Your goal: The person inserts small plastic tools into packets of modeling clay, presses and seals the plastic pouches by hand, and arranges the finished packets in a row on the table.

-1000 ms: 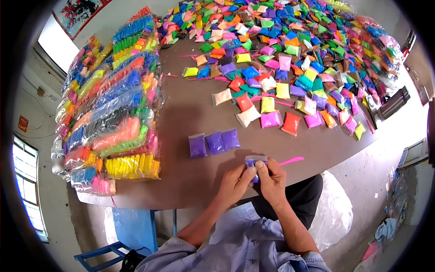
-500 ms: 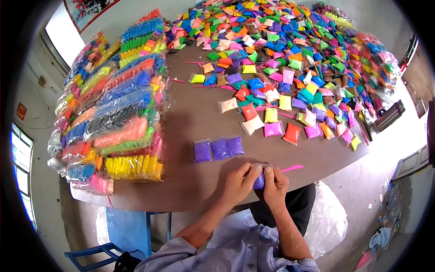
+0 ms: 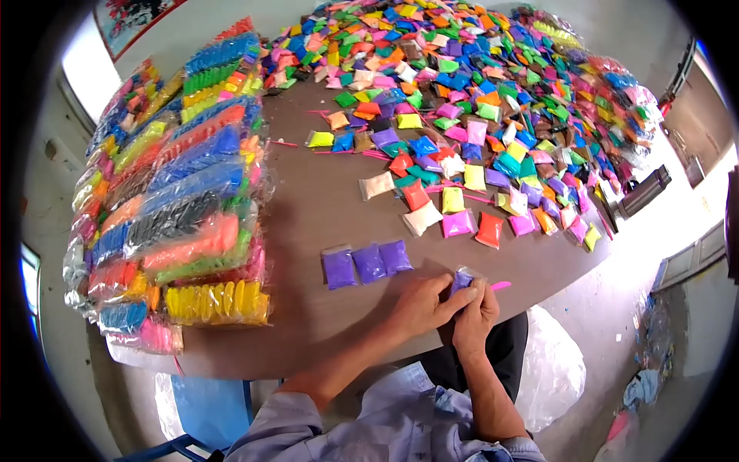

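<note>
Near the table's front edge, my left hand [image 3: 426, 306] and my right hand [image 3: 476, 312] are closed together around a small clear packet with purple filling [image 3: 462, 280]. Its upper end sticks up above my fingers, and the rest is hidden by them. To the left of my hands, three purple packets lie in a row: the left one [image 3: 339, 268], the middle one [image 3: 369, 263] and the right one [image 3: 396, 257]. A pink plastic stick [image 3: 501, 286] lies just beyond my right hand.
A large heap of multicoloured packets [image 3: 462, 69] covers the back of the brown table [image 3: 308, 208]. Bagged packets [image 3: 196, 185] are stacked high on the left. A dark metallic cylinder [image 3: 645, 191] lies at the right edge. A blue chair [image 3: 209, 408] stands below.
The purple packet has been turned and raised, so its end now shows above my fingers. My left hand has rotated around it. The whole view has shifted slightly.
</note>
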The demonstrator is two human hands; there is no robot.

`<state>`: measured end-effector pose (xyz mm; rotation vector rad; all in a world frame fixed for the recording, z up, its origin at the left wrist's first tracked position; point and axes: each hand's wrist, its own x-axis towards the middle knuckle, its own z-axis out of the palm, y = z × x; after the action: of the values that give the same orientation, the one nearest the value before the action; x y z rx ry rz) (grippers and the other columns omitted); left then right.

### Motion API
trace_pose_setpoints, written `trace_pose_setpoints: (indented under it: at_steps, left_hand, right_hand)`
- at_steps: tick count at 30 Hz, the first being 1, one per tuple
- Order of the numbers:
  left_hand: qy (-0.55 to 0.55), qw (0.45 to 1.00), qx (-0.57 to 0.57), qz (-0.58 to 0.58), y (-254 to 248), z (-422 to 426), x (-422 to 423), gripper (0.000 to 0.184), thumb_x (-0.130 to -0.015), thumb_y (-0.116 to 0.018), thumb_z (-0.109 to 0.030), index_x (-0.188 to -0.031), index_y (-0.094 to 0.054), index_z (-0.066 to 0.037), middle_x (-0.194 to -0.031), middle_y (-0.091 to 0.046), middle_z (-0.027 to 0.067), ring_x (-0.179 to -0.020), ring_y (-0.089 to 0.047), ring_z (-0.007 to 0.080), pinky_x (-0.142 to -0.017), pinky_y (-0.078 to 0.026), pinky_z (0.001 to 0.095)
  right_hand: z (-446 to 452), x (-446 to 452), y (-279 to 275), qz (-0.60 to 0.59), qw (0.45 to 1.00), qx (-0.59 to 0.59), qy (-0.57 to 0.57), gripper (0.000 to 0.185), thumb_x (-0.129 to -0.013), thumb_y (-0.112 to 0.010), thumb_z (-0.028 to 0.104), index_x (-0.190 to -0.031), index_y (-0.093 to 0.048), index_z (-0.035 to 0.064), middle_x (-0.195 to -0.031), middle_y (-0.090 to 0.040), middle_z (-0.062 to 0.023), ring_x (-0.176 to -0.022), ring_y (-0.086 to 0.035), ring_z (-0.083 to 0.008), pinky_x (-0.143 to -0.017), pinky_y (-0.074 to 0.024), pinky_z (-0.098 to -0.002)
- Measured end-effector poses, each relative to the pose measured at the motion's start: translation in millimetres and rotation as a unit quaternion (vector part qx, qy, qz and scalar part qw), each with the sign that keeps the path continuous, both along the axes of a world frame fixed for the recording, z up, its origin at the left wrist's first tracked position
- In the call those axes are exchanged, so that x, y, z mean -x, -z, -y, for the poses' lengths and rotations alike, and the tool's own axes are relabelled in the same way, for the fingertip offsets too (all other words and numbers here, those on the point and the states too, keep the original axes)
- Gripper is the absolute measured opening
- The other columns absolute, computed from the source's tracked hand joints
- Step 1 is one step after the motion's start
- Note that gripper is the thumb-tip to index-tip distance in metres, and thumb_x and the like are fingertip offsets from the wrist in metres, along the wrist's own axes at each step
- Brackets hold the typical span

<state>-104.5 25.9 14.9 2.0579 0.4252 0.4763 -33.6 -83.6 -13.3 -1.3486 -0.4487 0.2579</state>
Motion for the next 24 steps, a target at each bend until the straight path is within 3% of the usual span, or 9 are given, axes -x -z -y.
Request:
trace_pose_setpoints:
  at_steps: [3, 7, 9, 13, 16, 21, 22, 24]
  left_hand:
    - [-0.014, 0.997, -0.005, 0.082, 1, 1, 2, 0.033, -0.103, -0.068, -0.029, -0.091, -0.068, 0.002, -0.078, -0.068, 0.0210, -0.068, -0.067, 0.0359, -0.063, -0.052, 0.0432]
    - [-0.007, 0.995, -0.057, 0.079, 11, -4, 6, 0.029, -0.104, -0.065, -0.024, -0.091, -0.068, 0.001, -0.081, -0.069, 0.0216, -0.072, -0.069, 0.0388, -0.062, -0.051, 0.0441]
    - [-0.003, 0.994, 0.025, 0.105, 11, 0, 7, 0.025, -0.104, -0.064, -0.022, -0.093, -0.068, 0.001, -0.080, -0.069, 0.0205, -0.070, -0.068, 0.0372, -0.062, -0.051, 0.0431]
    - [0.036, 0.998, 0.004, 0.048, 7, -9, 8, 0.023, -0.104, -0.064, -0.022, -0.097, -0.068, 0.000, -0.079, -0.068, 0.0193, -0.067, -0.066, 0.0341, -0.061, -0.051, 0.0408]
    - [0.025, 0.997, 0.013, 0.070, 14, -7, 3, 0.030, -0.105, -0.065, -0.028, -0.092, -0.070, -0.002, -0.074, -0.065, 0.0200, -0.063, -0.063, 0.0393, -0.060, -0.050, 0.0451]
    - [-0.022, 0.990, 0.117, 0.077, 1, -4, 2, 0.025, -0.102, -0.068, -0.022, -0.089, -0.068, -0.001, -0.082, -0.066, 0.0193, -0.071, -0.064, 0.0356, -0.064, -0.050, 0.0415]
    - [-0.017, 0.990, 0.115, 0.078, 1, -6, 0, 0.025, -0.102, -0.068, -0.022, -0.089, -0.068, -0.001, -0.082, -0.066, 0.0193, -0.071, -0.064, 0.0356, -0.064, -0.050, 0.0415]
    - [-0.020, 0.995, -0.021, 0.091, 3, -11, -2, 0.024, -0.102, -0.068, -0.021, -0.089, -0.068, -0.002, -0.081, -0.067, 0.0192, -0.070, -0.065, 0.0351, -0.065, -0.051, 0.0418]
  right_hand:
    - [0, 0, 5, 0.022, 1.000, 0.013, 0.017, 0.035, -0.117, -0.050, 0.023, -0.095, -0.065, 0.0004, -0.084, -0.056, 0.0050, -0.079, -0.047, -0.0044, -0.067, -0.0409, -0.0257]
    - [-2, 2, -1, 0.030, 0.999, 0.034, -0.014, 0.036, -0.117, -0.049, 0.024, -0.096, -0.065, -0.0001, -0.083, -0.056, 0.0047, -0.077, -0.046, -0.0045, -0.065, -0.0407, -0.0259]
    - [-1, 3, -5, 0.014, 0.999, 0.034, -0.013, 0.035, -0.116, -0.050, 0.023, -0.098, -0.066, -0.0007, -0.084, -0.057, 0.0042, -0.077, -0.047, -0.0046, -0.066, -0.0412, -0.0259]
    - [4, 1, -1, 0.021, 0.999, 0.042, -0.019, 0.029, -0.114, -0.054, 0.021, -0.104, -0.070, -0.0021, -0.087, -0.060, 0.0029, -0.080, -0.050, -0.0050, -0.068, -0.0427, -0.0262]
    - [4, 3, -11, 0.001, 0.999, 0.030, -0.025, 0.027, -0.113, -0.055, 0.018, -0.106, -0.071, -0.0024, -0.088, -0.062, 0.0018, -0.081, -0.052, -0.0056, -0.070, -0.0443, -0.0261]
    - [5, 3, -2, -0.005, 0.998, 0.040, -0.041, 0.026, -0.113, -0.055, 0.018, -0.112, -0.073, -0.0016, -0.093, -0.065, 0.0001, -0.084, -0.056, -0.0065, -0.075, -0.0473, -0.0263]
    - [3, 3, -5, -0.025, 0.998, 0.033, -0.044, 0.027, -0.113, -0.055, 0.018, -0.114, -0.073, -0.0014, -0.093, -0.066, -0.0003, -0.085, -0.057, -0.0068, -0.075, -0.0480, -0.0264]
    - [-2, 4, -15, -0.025, 0.999, 0.024, -0.041, 0.027, -0.113, -0.054, 0.017, -0.116, -0.073, -0.0013, -0.093, -0.066, -0.0003, -0.085, -0.057, -0.0068, -0.075, -0.0482, -0.0268]
